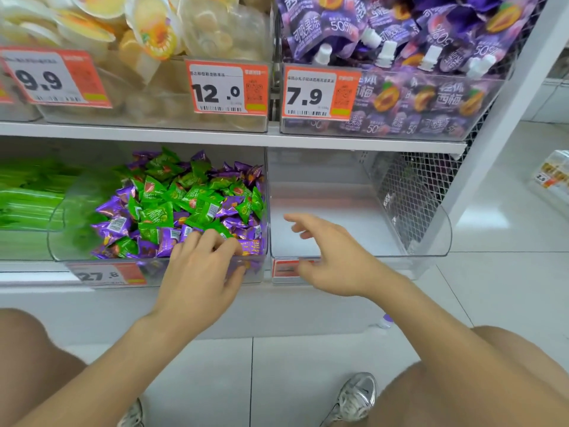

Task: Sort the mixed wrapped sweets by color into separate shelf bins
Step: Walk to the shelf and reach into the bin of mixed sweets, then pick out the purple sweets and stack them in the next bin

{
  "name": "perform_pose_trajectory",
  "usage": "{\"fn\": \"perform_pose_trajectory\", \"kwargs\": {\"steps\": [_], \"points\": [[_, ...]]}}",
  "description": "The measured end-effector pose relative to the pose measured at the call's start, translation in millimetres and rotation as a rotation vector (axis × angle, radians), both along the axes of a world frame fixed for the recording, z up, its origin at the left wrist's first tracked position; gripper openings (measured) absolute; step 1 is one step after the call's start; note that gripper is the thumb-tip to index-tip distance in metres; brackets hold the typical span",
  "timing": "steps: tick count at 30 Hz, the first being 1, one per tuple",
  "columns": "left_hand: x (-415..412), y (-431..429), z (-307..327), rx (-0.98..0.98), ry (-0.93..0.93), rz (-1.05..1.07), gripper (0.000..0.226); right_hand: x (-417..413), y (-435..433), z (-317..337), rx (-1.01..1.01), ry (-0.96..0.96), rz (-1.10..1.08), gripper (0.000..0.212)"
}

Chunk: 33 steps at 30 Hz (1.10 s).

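A clear bin on the lower shelf holds a mixed heap of green and purple wrapped sweets. My left hand reaches over its front wall, fingers curled down onto the sweets at the front right; whether it grips one I cannot tell. To the right stands an empty clear bin. My right hand hovers over that bin's front edge, fingers spread, holding nothing.
Left of the mixed bin lies a bin of green packets. The upper shelf carries yellow jelly cups and purple pouches behind price tags. A white upright and wire mesh bound the right side. My knees and shoes are below.
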<state>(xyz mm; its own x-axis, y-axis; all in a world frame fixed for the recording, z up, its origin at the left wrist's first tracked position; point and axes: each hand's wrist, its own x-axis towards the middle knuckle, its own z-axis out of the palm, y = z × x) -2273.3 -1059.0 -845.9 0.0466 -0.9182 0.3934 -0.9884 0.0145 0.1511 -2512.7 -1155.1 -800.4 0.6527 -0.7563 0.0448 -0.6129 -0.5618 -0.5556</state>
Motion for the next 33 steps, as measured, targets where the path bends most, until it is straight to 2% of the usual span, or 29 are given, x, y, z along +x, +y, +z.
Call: {"fn": "perform_pose_trajectory", "kwargs": {"steps": [3,6,10,14,20,22,23,25,26,27,29,31,33], "points": [[2.0,2.6,1.5,0.034,0.014,-0.022,0.022,43.7,2.5,-6.8,0.206,-0.222,-0.071,0.076],[6.4,4.1,1.7,0.07,0.02,-0.082,0.025,74.7,-10.3,-16.9,0.143,-0.271,-0.16,0.054],[11.7,4.4,3.4,0.081,0.122,-0.129,0.027,88.2,-21.0,-22.2,-0.002,-0.151,-0.196,0.038],[14.6,7.6,5.8,0.078,0.177,-0.176,0.023,91.1,-14.1,-21.4,-0.047,-0.117,-0.195,0.036],[20.0,14.4,11.3,0.084,0.191,-0.214,0.035,90.6,-10.5,-16.7,-0.002,-0.074,-0.201,0.034],[24.5,14.6,20.3,0.074,0.201,-0.242,0.03,89.4,-12.1,-9.2,0.001,-0.05,-0.2,0.029],[28.6,14.3,25.5,0.052,0.199,-0.222,0.024,87.9,-12.6,-4.8,-0.04,-0.032,-0.215,0.03],[40.6,13.5,35.3,-0.02,0.157,-0.068,0.015,85.9,-15.1,4.6,-0.312,-0.023,-0.226,0.041],[48.8,12.3,39.2,-0.053,0.128,0.048,0.011,87.7,-17.0,9.4,-0.461,-0.036,-0.187,0.043],[56.9,10.9,41.7,-0.06,0.102,0.167,0.01,91.6,-18.8,15.3,-0.523,-0.045,-0.11,0.039],[68.1,7.3,40.4,0.043,0.076,0.351,0.025,102.3,-26.0,24.7,-0.438,0.023,0.104,0.03],[72.7,1.1,36.3,0.194,0.096,0.374,0.04,112.5,-31.6,27.2,-0.374,0.216,0.262,0.027],[72.2,-6.5,33.6,0.264,0.108,0.324,0.043,118.0,-37.2,24.5,-0.415,0.381,0.347,0.023]]}}
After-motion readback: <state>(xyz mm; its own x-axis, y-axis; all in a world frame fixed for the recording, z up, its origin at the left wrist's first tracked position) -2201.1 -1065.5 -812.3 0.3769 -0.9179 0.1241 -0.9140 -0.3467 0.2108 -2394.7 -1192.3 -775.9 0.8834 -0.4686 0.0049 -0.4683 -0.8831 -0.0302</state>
